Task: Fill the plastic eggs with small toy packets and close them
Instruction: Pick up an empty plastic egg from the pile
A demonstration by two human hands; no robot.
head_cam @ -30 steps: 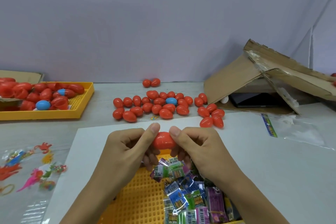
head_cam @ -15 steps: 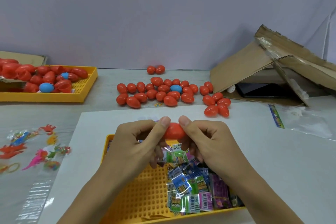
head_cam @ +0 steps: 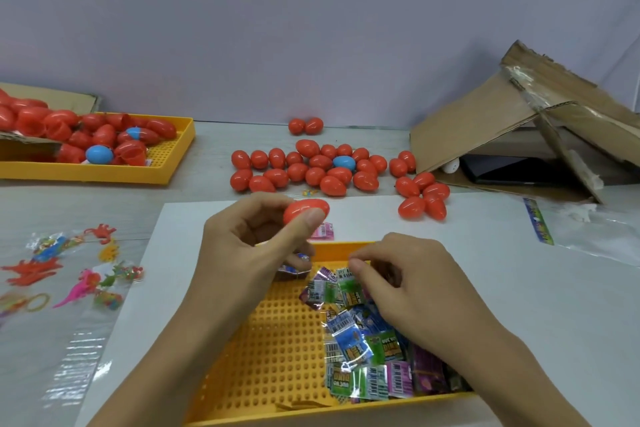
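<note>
My left hand (head_cam: 256, 246) grips a closed red plastic egg (head_cam: 306, 210) between thumb and fingers, lifted above the far edge of the near yellow tray (head_cam: 277, 357). Lower fingers of that hand seem to hold a small packet too, partly hidden. My right hand (head_cam: 408, 284) is down in the tray with curled fingers over the heap of small toy packets (head_cam: 360, 347); whether it pinches one is hidden. A pink packet (head_cam: 323, 230) lies on the white sheet just past the tray.
Several closed red eggs and one blue egg (head_cam: 344, 163) lie in a cluster (head_cam: 311, 170) mid-table. A second yellow tray (head_cam: 104, 170) with open egg halves sits far left. Loose toys in plastic (head_cam: 69, 274) lie left; a torn cardboard box (head_cam: 519, 135) stands right.
My right hand let go of the red egg and dropped into the tray onto the packets. My left hand kept the egg and lifted it slightly forward.
</note>
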